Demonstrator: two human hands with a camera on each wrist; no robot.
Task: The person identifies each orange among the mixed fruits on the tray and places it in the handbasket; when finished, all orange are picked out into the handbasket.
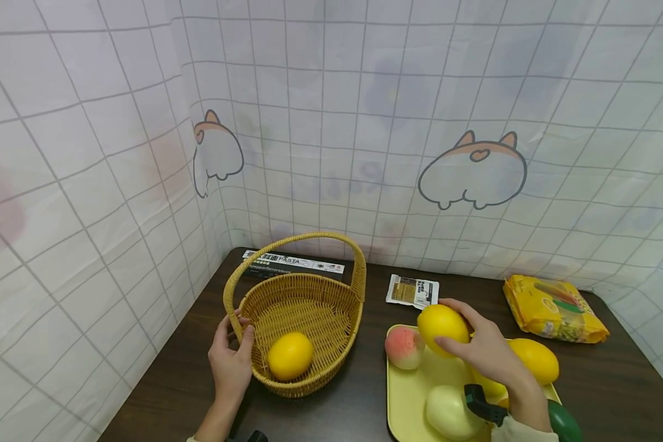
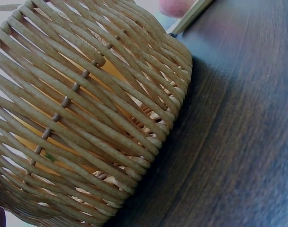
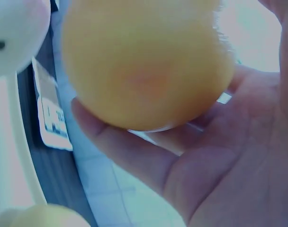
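Note:
My right hand (image 1: pixel 488 350) holds a yellow lemon (image 1: pixel 443 329) above the pale yellow tray (image 1: pixel 395 405), thumb on the near side and fingers around the far side. In the right wrist view the lemon (image 3: pixel 144 66) fills the upper middle, against the fingers. My left hand (image 1: pixel 231 356) grips the left side of the woven basket (image 1: pixel 356 319) where its tall handle meets the rim. Another lemon (image 1: pixel 290 356) lies inside the basket, near its front. Close up in the left wrist view, the basket's woven wall (image 2: pixel 87 104) shows yellow through its gaps.
On the tray are a pink-and-cream peach (image 1: pixel 404 347), a pale rounded fruit (image 1: pixel 450 411) and a yellow fruit (image 1: pixel 536 361). A dark green item (image 1: pixel 565 423) shows at the tray's right. Behind stand a pasta box (image 1: pixel 326 267), a small sachet (image 1: pixel 412 291) and a yellow packet (image 1: pixel 555 309).

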